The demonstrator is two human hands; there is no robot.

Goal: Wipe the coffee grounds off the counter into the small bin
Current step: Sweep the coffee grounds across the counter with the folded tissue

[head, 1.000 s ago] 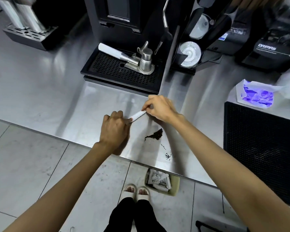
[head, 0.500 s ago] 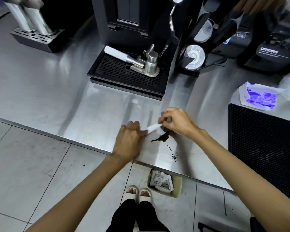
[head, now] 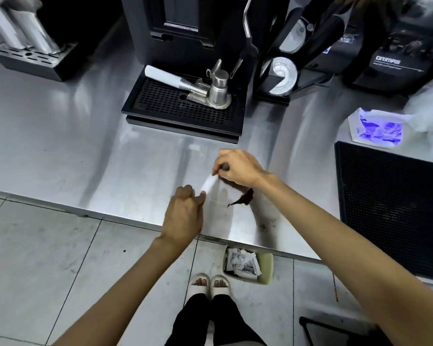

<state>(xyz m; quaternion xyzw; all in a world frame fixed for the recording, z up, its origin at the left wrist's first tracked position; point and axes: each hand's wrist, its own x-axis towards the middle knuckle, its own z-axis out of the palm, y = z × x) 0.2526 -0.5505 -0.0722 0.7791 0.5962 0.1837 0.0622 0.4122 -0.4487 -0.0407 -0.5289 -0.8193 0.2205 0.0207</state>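
Note:
A small dark pile of coffee grounds [head: 244, 198] lies on the steel counter [head: 85, 151] near its front edge, with a few loose specks [head: 268, 224] closer to the edge. Both hands hold one folded white tissue [head: 208, 184] just left of the pile. My right hand [head: 238, 168] pinches its upper end; my left hand [head: 185, 213] grips its lower end, over the counter's edge. A small beige bin [head: 265, 268] holding crumpled paper stands on the floor below the edge, under the grounds.
A black drip tray [head: 183, 108] with a portafilter and metal tamper sits behind the hands, under the espresso machine. A grinder [head: 283, 78] stands to its right. A black mat [head: 390, 206] and a white-and-blue packet [head: 378, 128] lie at the right. My feet are by the bin.
Both hands with the tissue have shifted toward the counter's front edge. The tissue now stands steeper, beside the grounds. The pile looks about the same.

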